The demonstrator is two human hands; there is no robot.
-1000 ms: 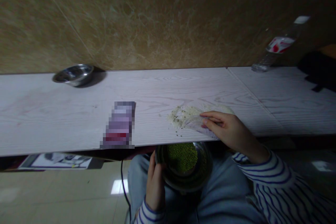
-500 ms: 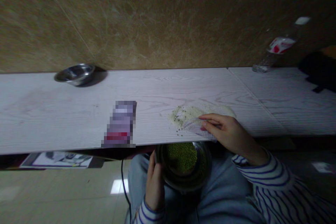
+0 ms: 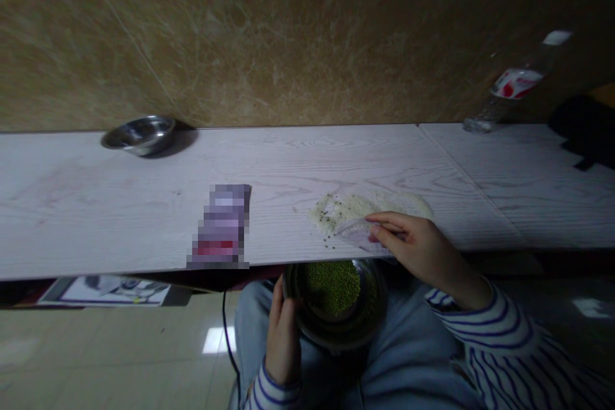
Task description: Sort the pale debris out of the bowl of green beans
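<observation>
Bowl (image 3: 341,336) gripped by left hand (image 3: 284,339), translucent sheet (image 3: 354,234) by right hand (image 3: 419,243), bottle label (image 3: 516,83) unreadable.

At the desk's (image 3: 288,160) front edge, the right hand (image 3: 418,240) pinches a translucent sheet (image 3: 353,234) beside scattered white grains (image 3: 353,206) flecked with darker bits. Just below that edge, the left hand (image 3: 284,339) grips a bowl (image 3: 336,338) of green beans (image 3: 334,287). Along the back edge stand a metal dish (image 3: 139,136), toward the left, and a clear bottle (image 3: 516,83), toward the right.
</observation>
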